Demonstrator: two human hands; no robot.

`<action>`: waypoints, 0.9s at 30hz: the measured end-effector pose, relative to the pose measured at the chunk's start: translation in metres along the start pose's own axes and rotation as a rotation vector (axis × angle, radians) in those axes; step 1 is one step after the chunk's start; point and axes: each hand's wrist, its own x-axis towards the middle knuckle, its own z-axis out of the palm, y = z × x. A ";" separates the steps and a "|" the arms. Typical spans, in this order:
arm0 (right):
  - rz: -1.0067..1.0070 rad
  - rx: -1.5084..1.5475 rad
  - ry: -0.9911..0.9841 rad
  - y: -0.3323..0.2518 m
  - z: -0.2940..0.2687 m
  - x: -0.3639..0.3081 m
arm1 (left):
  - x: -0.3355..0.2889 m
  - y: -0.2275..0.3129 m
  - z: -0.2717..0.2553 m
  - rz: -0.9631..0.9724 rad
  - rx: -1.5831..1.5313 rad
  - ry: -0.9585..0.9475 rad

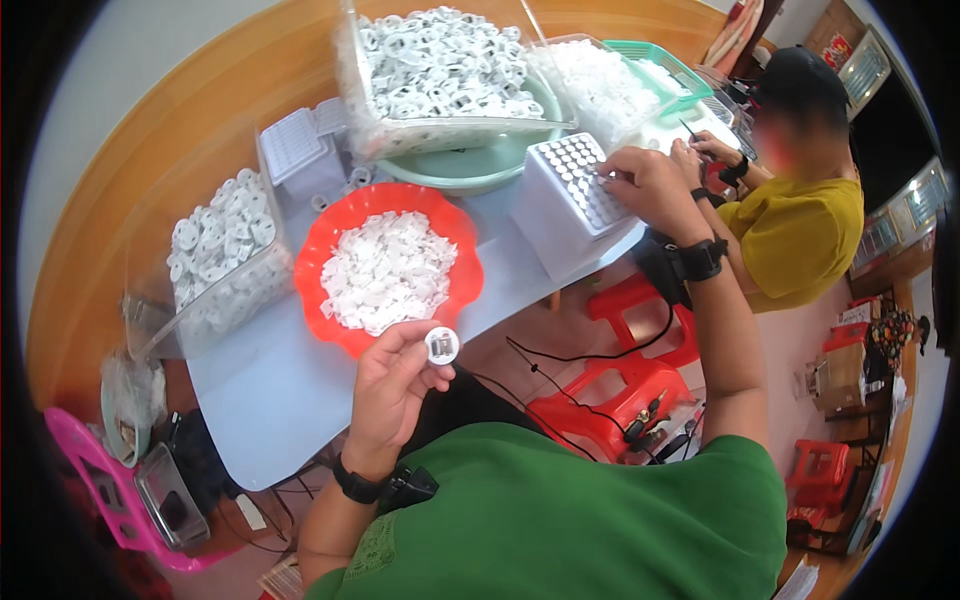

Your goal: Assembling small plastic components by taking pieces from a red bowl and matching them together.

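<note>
My left hand (392, 385) holds a small round white plastic part (442, 346) between thumb and fingers, with metal pieces showing in its face. It is held just in front of the red scalloped bowl (308, 268), which is full of small flat white pieces (388, 270). To the right, my right hand (655, 192) reaches over a tall white stack of trays (560, 218) whose top carries rows of round pieces (575, 165). Its fingertips are pinched together at the right edge of those rows. What they hold, if anything, is too small to make out.
A large clear bin (365, 140) of white and grey parts rests on a green basin (470, 170). Another clear bin (180, 325) of round parts stands left, near white trays (295, 150). A co-worker in yellow (800, 225) works at right. Red stools (610, 400) stand below.
</note>
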 end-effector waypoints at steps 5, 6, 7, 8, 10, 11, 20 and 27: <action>-0.045 -0.072 0.019 -0.011 -0.003 -0.002 | -0.002 -0.001 -0.003 0.006 -0.006 0.004; -0.051 -0.067 0.014 -0.011 -0.003 -0.003 | -0.003 -0.001 -0.004 0.001 -0.004 -0.001; -0.021 -0.012 0.012 -0.011 -0.003 -0.004 | -0.003 0.000 -0.004 0.002 -0.005 0.004; 0.011 0.042 0.009 -0.013 -0.004 -0.005 | -0.004 0.000 -0.004 0.000 -0.006 -0.006; 0.000 0.025 0.030 -0.023 -0.009 -0.011 | -0.004 0.001 -0.004 -0.002 -0.008 -0.012; 0.000 0.027 0.060 -0.030 -0.010 -0.014 | -0.005 0.001 -0.004 -0.002 -0.025 -0.016; -0.414 0.438 0.232 -0.147 0.055 -0.072 | -0.005 -0.005 0.003 0.005 -0.025 -0.025; -0.476 0.410 0.301 -0.170 0.085 -0.086 | -0.013 -0.006 0.005 0.057 0.016 -0.035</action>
